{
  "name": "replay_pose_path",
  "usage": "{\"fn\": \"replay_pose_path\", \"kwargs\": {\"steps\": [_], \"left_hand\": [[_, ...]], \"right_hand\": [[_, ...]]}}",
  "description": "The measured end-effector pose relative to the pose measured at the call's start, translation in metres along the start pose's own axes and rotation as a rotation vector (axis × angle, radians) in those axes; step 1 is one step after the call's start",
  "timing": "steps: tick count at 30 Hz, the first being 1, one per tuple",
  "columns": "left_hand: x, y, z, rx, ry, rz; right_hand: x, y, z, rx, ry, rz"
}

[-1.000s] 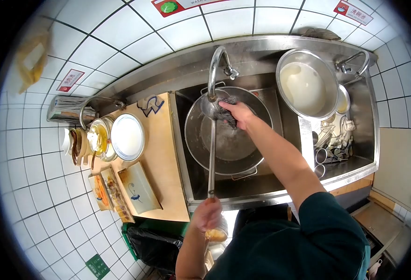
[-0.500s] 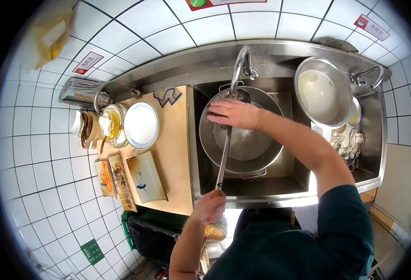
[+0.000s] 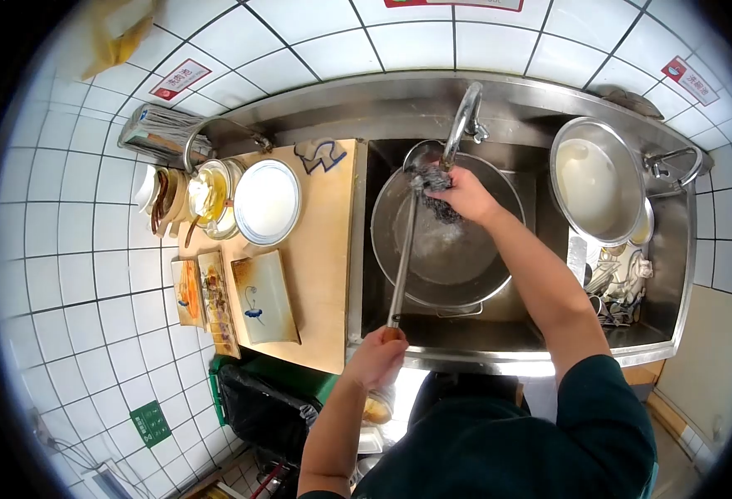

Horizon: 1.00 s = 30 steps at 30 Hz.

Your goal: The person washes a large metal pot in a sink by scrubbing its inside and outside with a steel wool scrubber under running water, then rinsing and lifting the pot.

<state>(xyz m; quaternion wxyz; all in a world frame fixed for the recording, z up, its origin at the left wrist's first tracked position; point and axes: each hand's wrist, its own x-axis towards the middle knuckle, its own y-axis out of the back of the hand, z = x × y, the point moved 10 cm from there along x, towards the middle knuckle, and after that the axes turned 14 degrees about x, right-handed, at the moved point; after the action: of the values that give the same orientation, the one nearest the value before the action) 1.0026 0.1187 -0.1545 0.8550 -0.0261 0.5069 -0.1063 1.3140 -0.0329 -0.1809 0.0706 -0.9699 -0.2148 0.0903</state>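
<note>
Ladle, long, silver metal (image 3: 406, 262): likely stiff, slippery; best held by brown end (image 3: 392, 333), clasped in left hand (image 3: 377, 358) by steel sink's front edge (image 3: 495, 363). Above round metal pot (image 3: 385, 249): grey mesh scourer (image 3: 429, 179), apparently pinched by right hand (image 3: 469, 196) near ladle's top.

Kitchen with steel sink (image 3: 505, 330), dirty dishes (image 3: 208, 198)

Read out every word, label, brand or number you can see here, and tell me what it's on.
"洗碗池": right wall sign; smaller print illegible.
"洗肉池", probably: left wall sign; smaller print illegible.
Top wall sign: cut off, unreadable.
Green sign, lower left: too blurred to read.
</note>
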Motion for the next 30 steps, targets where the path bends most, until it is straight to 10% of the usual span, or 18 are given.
{"fn": "replay_pose_path", "kwargs": {"steps": [8,13,16,19,22,30], "left_hand": [[-0.014,0.131,0.045,0.939,-0.366,1.108],[0.008,0.191,0.056,1.029,-0.254,1.186],[-0.021,0.133,0.098,1.394,-0.625,1.542],[0.009,0.072,0.087,1.278,-0.766,1.254],[0.087,0.057,0.027,0.528,-0.536,0.897],[0.153,0.048,0.0,0.253,-0.439,0.723]], "right_hand": [[-0.004,-0.008,0.026,0.723,-0.328,0.2],[0.013,-0.007,0.051,0.745,-0.416,0.3],[0.013,0.003,0.089,0.844,-0.486,0.399],[0.0,0.017,0.109,0.916,-0.518,0.595],[-0.004,0.036,0.149,1.029,-0.522,0.8],[0.042,0.048,0.158,0.995,-0.217,1.021]]}}
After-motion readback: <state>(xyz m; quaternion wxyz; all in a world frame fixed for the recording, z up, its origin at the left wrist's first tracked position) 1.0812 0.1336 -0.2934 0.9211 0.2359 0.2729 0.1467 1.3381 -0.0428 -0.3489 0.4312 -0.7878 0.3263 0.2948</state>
